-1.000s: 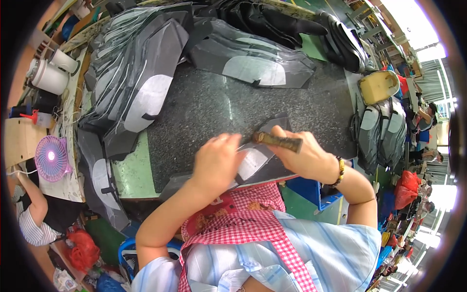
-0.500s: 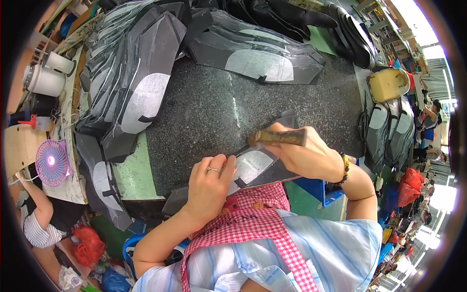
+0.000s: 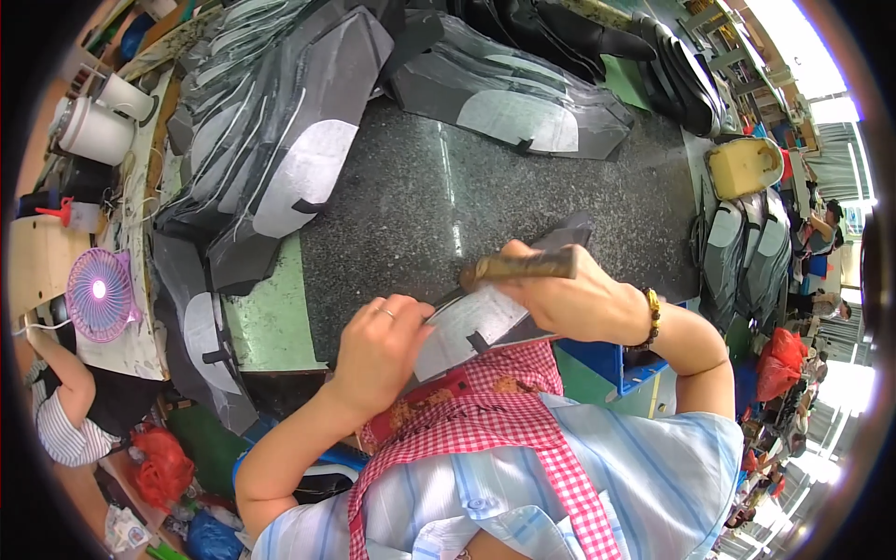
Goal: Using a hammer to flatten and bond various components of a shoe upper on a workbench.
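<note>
My right hand (image 3: pixel 586 303) is wrapped round the wooden handle of a hammer (image 3: pixel 527 265). The blurred hammer head is at the far edge of a dark grey leather-like piece with a whitish patch (image 3: pixel 467 327). That piece lies at the near edge of the dark stone slab (image 3: pixel 392 215), its tip showing beyond my right hand. At its left end my left hand (image 3: pixel 375 347), wearing a ring, pinches the far edge with thumb and bent fingers, close to the hammer head. My left palm hides part of the piece.
Stacks of similar grey pieces lie at left (image 3: pixel 303 168) and at the back (image 3: pixel 523 117). Black pieces (image 3: pixel 672 75) sit at far right, near a yellow container (image 3: pixel 742 166). A pink fan (image 3: pixel 101 294) stands left, beside another person's arm (image 3: pixel 61 359).
My left hand has shifted left and slightly down along the piece, uncovering more of the whitish patch. The hammer and right hand have moved slightly left. The whole view has shifted a little.
</note>
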### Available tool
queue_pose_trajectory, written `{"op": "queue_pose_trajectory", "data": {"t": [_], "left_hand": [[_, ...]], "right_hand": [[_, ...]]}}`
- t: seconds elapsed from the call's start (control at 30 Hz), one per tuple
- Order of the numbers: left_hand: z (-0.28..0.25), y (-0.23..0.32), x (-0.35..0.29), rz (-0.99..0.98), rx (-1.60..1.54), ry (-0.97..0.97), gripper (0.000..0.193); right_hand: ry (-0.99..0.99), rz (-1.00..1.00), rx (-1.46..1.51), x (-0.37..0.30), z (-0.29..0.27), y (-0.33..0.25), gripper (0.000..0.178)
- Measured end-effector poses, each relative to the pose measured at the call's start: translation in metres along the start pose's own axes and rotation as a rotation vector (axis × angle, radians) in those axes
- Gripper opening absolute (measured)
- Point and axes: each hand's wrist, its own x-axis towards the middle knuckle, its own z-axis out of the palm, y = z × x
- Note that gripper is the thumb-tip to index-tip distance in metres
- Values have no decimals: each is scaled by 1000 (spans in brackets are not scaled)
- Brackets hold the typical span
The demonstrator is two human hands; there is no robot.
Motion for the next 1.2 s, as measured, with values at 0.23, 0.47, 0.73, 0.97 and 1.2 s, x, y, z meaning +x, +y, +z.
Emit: {"op": "queue_pose_trajectory", "data": {"t": [0.23,0.47,0.73,0.97,1.2], "left_hand": [[-6,-6,-13,100,75,61,18],[1,-13,-6,172,33,71,12],[11,-2,18,73,2,-53,25],[4,-6,0,321,440,18,37],[-9,-16,-7,309,416,-35,30]], "right_hand": [[-117,29,27,17,-2,-18,34],[34,-39,139,17,12,-27,13],[-33,356,-17,-13,-21,-21,15],[-1,17,-46,-4,-6,-34,40],[51,99,215,2,-8,-25,33]]}}
